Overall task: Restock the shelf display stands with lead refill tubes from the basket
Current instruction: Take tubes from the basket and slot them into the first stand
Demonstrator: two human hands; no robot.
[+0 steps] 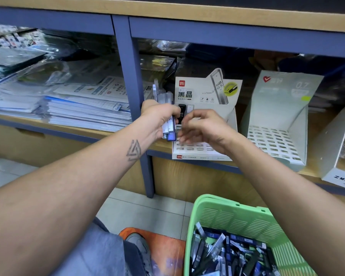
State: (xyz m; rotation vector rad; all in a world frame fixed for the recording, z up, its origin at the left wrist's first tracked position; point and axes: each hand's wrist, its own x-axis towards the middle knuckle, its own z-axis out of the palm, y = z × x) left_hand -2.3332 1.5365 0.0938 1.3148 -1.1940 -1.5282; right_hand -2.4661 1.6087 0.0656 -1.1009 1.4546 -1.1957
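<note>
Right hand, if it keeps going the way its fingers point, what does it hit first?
Probably the lead refill tubes gripped in the left hand: the right hand has curled fingers aimed leftward at them. Depth unclear.

Left hand (159,121): grips a bundle of lead refill tubes (168,116)
Right hand (203,128): fingers curled over the display stand (205,120), hold unclear
Basket (235,218): green, on the floor, holding loose tubes
Second stand (277,120): to the right

A bundle of clear lead refill tubes (164,108) stood upright in the left hand (157,120). Many more lay jumbled in the green basket (237,218) (dark-labelled, mostly). Two slotted white display stands (205,116) sat on the shelf (100,132), nearly unfilled.
</note>
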